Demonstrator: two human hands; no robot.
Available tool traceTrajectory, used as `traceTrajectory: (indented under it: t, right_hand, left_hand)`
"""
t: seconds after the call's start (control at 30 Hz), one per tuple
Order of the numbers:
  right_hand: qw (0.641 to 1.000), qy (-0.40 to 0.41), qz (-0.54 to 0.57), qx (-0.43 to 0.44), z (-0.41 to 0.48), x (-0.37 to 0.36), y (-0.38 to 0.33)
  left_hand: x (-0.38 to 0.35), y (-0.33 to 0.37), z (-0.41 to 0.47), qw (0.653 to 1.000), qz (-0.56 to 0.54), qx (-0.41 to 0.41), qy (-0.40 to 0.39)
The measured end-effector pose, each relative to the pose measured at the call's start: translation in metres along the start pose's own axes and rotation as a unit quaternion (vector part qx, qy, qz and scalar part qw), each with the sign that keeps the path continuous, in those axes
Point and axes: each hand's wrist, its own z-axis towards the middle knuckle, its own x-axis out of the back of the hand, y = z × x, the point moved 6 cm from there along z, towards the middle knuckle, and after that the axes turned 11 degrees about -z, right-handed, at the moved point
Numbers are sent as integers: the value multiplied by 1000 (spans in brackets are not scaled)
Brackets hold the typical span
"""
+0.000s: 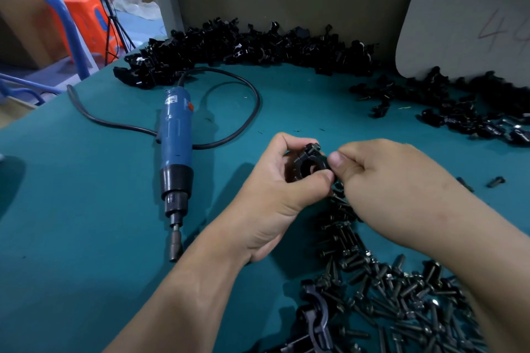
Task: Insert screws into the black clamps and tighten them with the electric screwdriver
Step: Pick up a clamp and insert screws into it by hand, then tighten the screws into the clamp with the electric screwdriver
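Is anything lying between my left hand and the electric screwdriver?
Only a loop of black cord lies flat on the mat between the left hand and the electric screwdriver; nothing else visible.

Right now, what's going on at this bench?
A person grips a black clamp in the left hand while the right hand pinches its right side, apparently fitting a screw, though that screw is hidden. The electric screwdriver lies untouched on the green table to their left. Loose screws are piled under the right forearm. More clamps are heaped along the table's far edge.
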Motion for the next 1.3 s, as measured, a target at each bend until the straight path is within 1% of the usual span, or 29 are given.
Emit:
traceTrajectory:
  t: [0.07,0.13,0.17,0.23,0.3,0.37,0.43,0.5,0.57,0.63,0.73,0.8,0.87,0.93,0.97,1.0,1.03,1.07,1.13,1.23,1.3]
  right_hand:
    - [1000,3,21,-5,0,-2,2]
    - [999,7,37,0,-1,-3,2]
    - [998,5,59,0,-2,-4,1]
    - [991,-7,132,-27,-3,-2,2]
    - [985,-8,164,-46,-6,4,2]
    - [987,-7,155,-40,-12,7,-6]
    - [988,-12,150,-25,-18,1,-23]
    - [988,-41,148,8,-16,-13,-55]
    - [986,-60,155,27,-2,-28,-94]
    - [988,-67,141,24,19,-45,-134]
    - [989,-65,131,-4,48,-70,-181]
    - [991,-38,122,-38,63,-83,-194]
    - [991,-16,117,-61,72,-88,-193]
    - [989,-31,131,-60,78,-85,-186]
    - [982,-45,175,-63,79,-82,-179]
    - [963,-66,251,-72,77,-79,-171]
    - [931,-87,344,-86,73,-75,-164]
    - [891,-104,432,-95,67,-71,-155]
    - [809,-121,566,-100,52,-58,-139]
    - [684,-138,712,-79,26,-34,-117]
    - [626,-118,768,-60,14,-15,-100]
  left_hand:
    - [-1,2,0,1000,8,-8,4]
    - [-1,4,0,1000,-6,-10,11]
    - [-2,6,-1,1000,-23,-12,13]
    - [-6,16,-1,997,-76,-25,19]
    - [-6,35,-3,986,-145,-64,48]
    - [3,62,-9,962,-220,-126,98]
    - [23,94,-17,937,-256,-188,149]
    - [54,122,-30,914,-245,-247,206]
    - [85,142,-46,907,-187,-286,246]
    - [113,149,-59,907,-128,-295,272]
    - [149,144,-71,896,-111,-293,315]
    - [162,141,-71,892,-103,-297,325]
    - [168,139,-65,896,-83,-297,319]
    - [171,138,-59,900,-65,-295,315]
    - [170,138,-58,904,-56,-293,308]
    - [168,137,-56,910,-44,-289,295]
    - [165,136,-55,916,-28,-284,281]
    - [162,135,-55,922,-5,-277,270]
    - [153,132,-55,931,50,-263,247]
    - [130,124,-54,942,113,-243,202]
    - [109,116,-55,947,144,-229,171]
